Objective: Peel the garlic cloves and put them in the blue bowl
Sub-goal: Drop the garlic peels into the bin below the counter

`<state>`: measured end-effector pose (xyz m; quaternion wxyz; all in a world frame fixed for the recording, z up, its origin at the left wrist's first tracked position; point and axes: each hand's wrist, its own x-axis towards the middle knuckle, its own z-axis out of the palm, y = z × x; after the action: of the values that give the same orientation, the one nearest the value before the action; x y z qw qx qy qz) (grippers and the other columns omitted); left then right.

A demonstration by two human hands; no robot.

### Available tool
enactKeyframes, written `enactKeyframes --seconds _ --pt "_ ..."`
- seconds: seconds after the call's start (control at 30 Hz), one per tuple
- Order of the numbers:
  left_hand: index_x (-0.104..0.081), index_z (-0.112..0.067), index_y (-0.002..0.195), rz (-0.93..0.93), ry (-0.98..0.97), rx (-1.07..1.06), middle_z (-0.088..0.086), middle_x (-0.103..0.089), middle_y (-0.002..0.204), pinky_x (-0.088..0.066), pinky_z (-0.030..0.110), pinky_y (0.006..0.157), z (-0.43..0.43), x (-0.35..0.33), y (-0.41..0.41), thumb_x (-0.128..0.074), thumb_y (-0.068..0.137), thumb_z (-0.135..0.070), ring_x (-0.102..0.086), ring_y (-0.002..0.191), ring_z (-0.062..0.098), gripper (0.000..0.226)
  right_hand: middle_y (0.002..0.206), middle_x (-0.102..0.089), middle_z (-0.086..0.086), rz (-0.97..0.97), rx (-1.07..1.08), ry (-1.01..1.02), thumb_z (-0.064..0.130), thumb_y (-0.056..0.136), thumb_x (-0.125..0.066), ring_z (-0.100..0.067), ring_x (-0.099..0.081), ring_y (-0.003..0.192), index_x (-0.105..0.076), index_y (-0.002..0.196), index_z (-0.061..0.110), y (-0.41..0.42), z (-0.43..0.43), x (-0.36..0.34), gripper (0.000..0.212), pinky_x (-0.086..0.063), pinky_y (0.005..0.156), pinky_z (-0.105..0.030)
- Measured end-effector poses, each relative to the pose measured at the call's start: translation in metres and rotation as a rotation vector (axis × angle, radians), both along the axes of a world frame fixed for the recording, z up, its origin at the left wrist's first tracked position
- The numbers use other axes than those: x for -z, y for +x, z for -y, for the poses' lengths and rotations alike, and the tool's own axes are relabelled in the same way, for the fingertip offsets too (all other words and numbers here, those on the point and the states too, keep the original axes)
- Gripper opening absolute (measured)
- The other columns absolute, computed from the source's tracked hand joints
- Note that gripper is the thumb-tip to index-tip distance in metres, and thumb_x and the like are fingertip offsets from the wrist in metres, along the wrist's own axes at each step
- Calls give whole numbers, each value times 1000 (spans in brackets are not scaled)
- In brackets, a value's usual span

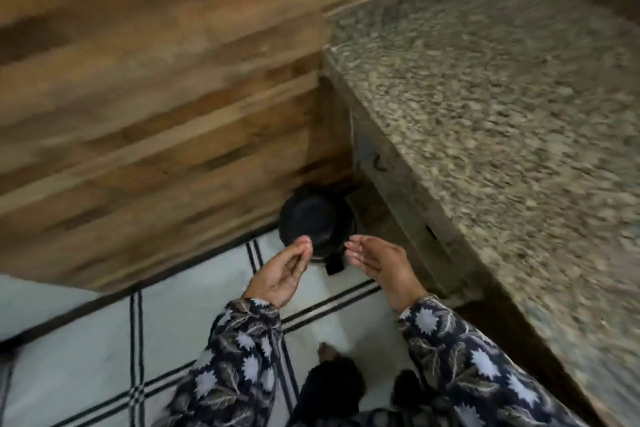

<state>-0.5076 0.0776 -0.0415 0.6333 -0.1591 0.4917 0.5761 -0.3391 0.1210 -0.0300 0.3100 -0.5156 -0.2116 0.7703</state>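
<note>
Head view gives me patterned sleeves (pixel 242 357) nearest the camera, with bare toes (pixel 327 348) on the white, black-lined floor tiles (pixel 86 340) below and between the wrists. Both hands are held apart, palms facing each other. My left hand (pixel 280 274) has its fingertips (pixel 304 246) bunched against the thumb; I cannot tell whether a scrap of skin is pinched there. My right hand (pixel 381 270) hangs with straight, relaxed fingers and holds nothing.

Directly beyond the fingertips, on the floor, stands a black pedal bin (pixel 317 218), its pedal (pixel 334 267) showing in the gap between the hands. Wood-grain cabinet fronts (pixel 138 97) rise beyond and to the left of the left hand; a speckled granite counter (pixel 502 97) runs to the right of the right hand.

No garlic and no blue bowl are in view. I judge this to be peel disposal, a side step. The next move calls for turning to the counter and finding the cloves and bowl.
</note>
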Motion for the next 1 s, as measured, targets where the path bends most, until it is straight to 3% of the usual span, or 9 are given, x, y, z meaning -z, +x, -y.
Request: enactKeyframes --seconds 0.17,0.27,0.4,0.57,0.67,0.73,0.87,0.93,1.0 --pt "-63 5 89 24 -59 -40 15 -70 79 -58 23 60 -28 25 -56 -50 88 8 -69 68 20 13 106 -62 -17 64 -58 -82 8 97 -39 -24 -59 96 -56 111 -3 -55 -31 21 25 -48 81 -24" --pt "-63 6 92 53 -79 -47 16 -67 88 -58 24 65 -46 33 -78 -52 88 8 -64 83 20 12 102 -64 -14 100 -58 -129 11 97 -41 -18 -63 85 -57 108 -1 -75 -47 37 24 -50 67 -17" --pt "-62 7 97 60 -125 -69 17 -68 94 -55 28 74 -75 57 -106 -54 86 8 -62 92 22 13 89 -66 -16 156 -6 -189 8 95 -45 -19 -67 72 -61 90 1 -96 -74 75 18 -55 66 -23" --pt "-65 5 100 144 -244 -49 13 -71 82 -58 24 68 -101 146 -127 -54 87 5 -66 82 19 17 84 -65 -20 221 -3 -342 3 92 -47 -27 -63 79 -63 89 -6 -115 -97 157 18 -51 79 -31" --pt "-74 1 73 192 -274 -10 11 -69 76 -57 21 60 -113 208 -131 -48 89 5 -68 66 16 30 87 -66 -16 267 0 -398 6 93 -46 -25 -64 81 -63 87 -2 -123 -111 216 20 -54 74 -27" --pt "-74 -1 69 154 -295 63 9 -69 77 -56 18 61 -125 245 -132 -45 91 5 -69 65 13 38 91 -65 -15 292 -6 -419 7 95 -43 -27 -63 88 -61 95 -5 -132 -123 251 22 -54 74 -27" --pt "-55 -3 117 -24 -279 122 -3 -58 108 -46 16 89 -152 328 -143 -43 96 -6 -58 97 10 24 115 -58 -17 293 -7 -448 11 97 -41 -30 -54 109 -54 116 -4 -149 -153 311 28 -47 87 -32" --pt "-51 -10 115 -169 -216 234 -13 -62 100 -47 13 84 -169 366 -150 -41 97 -7 -58 91 0 21 122 -57 -15 279 -50 -424 16 98 -39 -28 -53 114 -54 118 1 -155 -166 337 29 -40 100 -35" --pt "-52 -13 102 -244 -225 255 -16 -69 71 -49 11 71 -184 392 -154 -39 96 3 -63 71 -4 22 130 -53 -12 264 -106 -412 21 99 -35 -26 -50 120 -52 121 5 -160 -174 357 32 -32 109 -39"
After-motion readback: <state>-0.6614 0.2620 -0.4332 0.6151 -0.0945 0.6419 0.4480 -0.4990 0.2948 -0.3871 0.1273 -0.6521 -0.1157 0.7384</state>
